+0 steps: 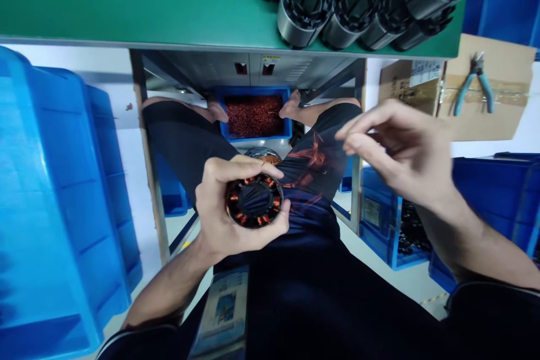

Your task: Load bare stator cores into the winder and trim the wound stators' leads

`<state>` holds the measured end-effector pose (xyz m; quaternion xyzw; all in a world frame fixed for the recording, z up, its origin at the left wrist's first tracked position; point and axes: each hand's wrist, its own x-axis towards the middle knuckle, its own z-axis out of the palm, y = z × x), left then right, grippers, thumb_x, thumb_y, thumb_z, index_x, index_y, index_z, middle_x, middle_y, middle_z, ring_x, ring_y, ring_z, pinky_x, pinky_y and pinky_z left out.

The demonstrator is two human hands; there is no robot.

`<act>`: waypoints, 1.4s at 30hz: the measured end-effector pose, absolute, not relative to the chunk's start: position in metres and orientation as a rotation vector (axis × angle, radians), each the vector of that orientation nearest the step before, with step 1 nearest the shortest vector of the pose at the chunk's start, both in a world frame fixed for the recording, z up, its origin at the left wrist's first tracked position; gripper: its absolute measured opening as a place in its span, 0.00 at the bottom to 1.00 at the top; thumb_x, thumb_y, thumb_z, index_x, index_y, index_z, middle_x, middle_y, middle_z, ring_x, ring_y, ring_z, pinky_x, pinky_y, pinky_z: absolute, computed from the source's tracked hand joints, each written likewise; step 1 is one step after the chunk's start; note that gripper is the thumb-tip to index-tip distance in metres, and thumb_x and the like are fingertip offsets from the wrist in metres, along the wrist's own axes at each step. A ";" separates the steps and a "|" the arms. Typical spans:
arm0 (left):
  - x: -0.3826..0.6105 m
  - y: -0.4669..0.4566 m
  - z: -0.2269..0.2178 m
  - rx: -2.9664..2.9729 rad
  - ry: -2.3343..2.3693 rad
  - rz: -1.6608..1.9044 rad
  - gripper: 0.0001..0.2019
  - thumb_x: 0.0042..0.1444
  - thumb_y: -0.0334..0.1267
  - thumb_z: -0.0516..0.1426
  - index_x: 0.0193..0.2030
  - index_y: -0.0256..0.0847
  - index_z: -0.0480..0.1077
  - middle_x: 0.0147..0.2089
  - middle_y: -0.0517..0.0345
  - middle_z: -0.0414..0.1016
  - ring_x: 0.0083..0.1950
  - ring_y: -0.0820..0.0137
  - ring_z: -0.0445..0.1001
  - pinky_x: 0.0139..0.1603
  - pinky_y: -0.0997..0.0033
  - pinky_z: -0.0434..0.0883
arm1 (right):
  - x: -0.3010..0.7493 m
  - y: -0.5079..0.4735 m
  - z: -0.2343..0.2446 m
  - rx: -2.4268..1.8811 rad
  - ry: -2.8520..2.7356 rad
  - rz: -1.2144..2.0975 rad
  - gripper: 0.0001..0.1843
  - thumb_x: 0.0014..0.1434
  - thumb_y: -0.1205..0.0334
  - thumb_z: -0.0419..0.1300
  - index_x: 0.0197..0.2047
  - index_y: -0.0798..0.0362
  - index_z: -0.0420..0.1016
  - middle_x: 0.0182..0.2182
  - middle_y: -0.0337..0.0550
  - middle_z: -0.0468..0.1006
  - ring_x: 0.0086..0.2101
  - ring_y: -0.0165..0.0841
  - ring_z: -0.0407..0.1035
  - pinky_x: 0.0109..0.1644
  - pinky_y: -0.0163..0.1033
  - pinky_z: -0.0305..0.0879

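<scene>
My left hand (236,208) is wrapped round a motor stator (230,202), a dark ring with copper windings showing inside, held above my lap. Its open end faces up toward me. To the right, my right hand (400,152) is raised, slightly blurred, with thumb and fingertips brought together in a pinch. Whatever may be between those fingertips is too small to make out. Smeared reddish copper wires (314,154) show between the stator and my right hand, over my dark trousers; whether they are attached to anything I cannot tell.
Several metal-sided stators (301,11) stand on the green table (126,0). Teal-handled cutting pliers (476,81) lie on a cardboard box (510,101) at right. A blue bin (257,138) of copper scraps sits between my feet. Blue crates (63,180) stand left, others (379,225) right.
</scene>
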<state>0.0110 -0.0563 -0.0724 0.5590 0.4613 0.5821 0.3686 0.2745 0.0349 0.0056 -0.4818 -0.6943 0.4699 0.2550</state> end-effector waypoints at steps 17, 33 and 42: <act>0.006 -0.056 -0.076 1.274 1.203 1.558 0.33 0.49 0.38 0.82 0.59 0.50 0.76 0.51 0.63 0.72 0.42 0.68 0.86 0.46 0.60 0.86 | 0.263 0.021 -0.017 -0.898 -2.468 0.944 0.10 0.75 0.68 0.68 0.52 0.43 0.89 0.43 0.42 0.90 0.40 0.35 0.87 0.45 0.37 0.84; 0.004 -0.059 -0.070 1.667 1.184 1.292 0.26 0.55 0.36 0.75 0.56 0.50 0.71 0.48 0.55 0.78 0.44 0.63 0.84 0.43 0.57 0.86 | 0.253 0.050 -0.046 -0.816 -1.999 1.843 0.12 0.72 0.52 0.76 0.44 0.54 0.89 0.33 0.41 0.87 0.28 0.28 0.79 0.32 0.31 0.73; 0.002 -0.063 -0.076 2.046 1.476 1.037 0.22 0.58 0.40 0.74 0.55 0.48 0.72 0.50 0.54 0.76 0.48 0.63 0.82 0.35 0.67 0.80 | 0.231 0.035 0.014 -0.958 -2.323 1.424 0.29 0.79 0.63 0.60 0.80 0.49 0.71 0.72 0.52 0.78 0.46 0.36 0.80 0.51 0.44 0.82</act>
